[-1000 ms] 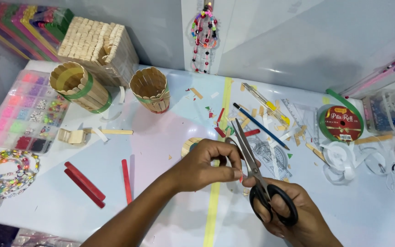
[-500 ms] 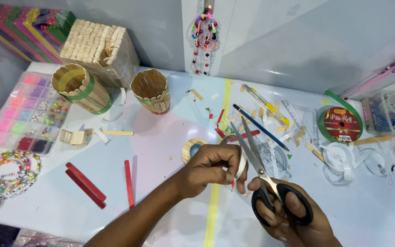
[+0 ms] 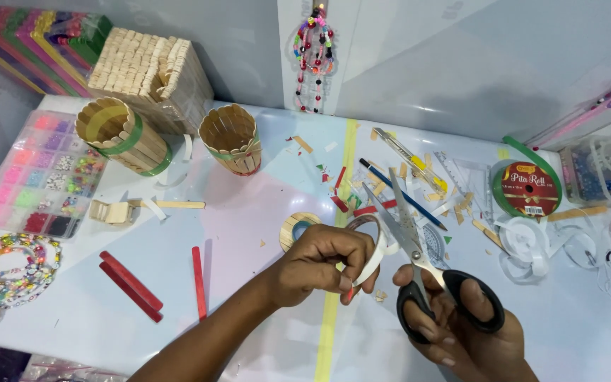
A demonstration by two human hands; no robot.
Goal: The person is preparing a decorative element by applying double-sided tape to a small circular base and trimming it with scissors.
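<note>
My left hand (image 3: 323, 263) pinches a thin curved white strip (image 3: 375, 249) that loops up and to the right of the fingers; a small red piece shows at my fingertips. My right hand (image 3: 461, 332) grips black-handled scissors (image 3: 419, 255), their blades apart and pointing up and away, right beside the strip. Both hands hover over the white table (image 3: 263, 212) near a yellow tape line (image 3: 330, 318). A small round wooden ring (image 3: 297, 228) lies just beyond my left hand.
Two cups of wooden sticks (image 3: 118, 136) (image 3: 231, 138) and a stick box (image 3: 151, 74) stand at the back left. Red sticks (image 3: 132, 285), a bead tray (image 3: 40, 177), a bead string (image 3: 8, 272), a green ribbon roll (image 3: 525, 187), white tape rolls (image 3: 528, 244) and scraps lie around.
The hands have drifted slightly lower and right. My left hand's fingers have curled tighter around the white strip, and the scissors have tilted a little with their blades still apart.
</note>
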